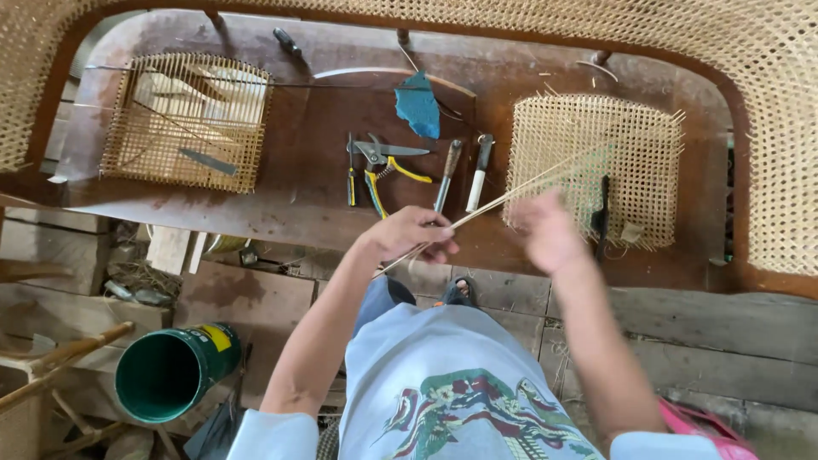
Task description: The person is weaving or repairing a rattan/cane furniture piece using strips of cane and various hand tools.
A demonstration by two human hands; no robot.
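- Left hand (415, 234) pinches the near end of thin, pale cane strands (503, 202) — stiff, straw-like.
- Strands run up and rightward, past the blurred right hand (550, 232); its grip I cannot tell.
- Beyond lies an open-weave cane panel (596, 166) on the worn brown table (298, 187).

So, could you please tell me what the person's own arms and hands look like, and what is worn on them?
Both arms are bare from just above the elbow down. The left hand and right hand wear no gloves; no ring, watch or bracelet shows, though the right hand is blurred. Short, light blue-grey sleeves end above the elbows, part of a T-shirt with a green and red print on the front.
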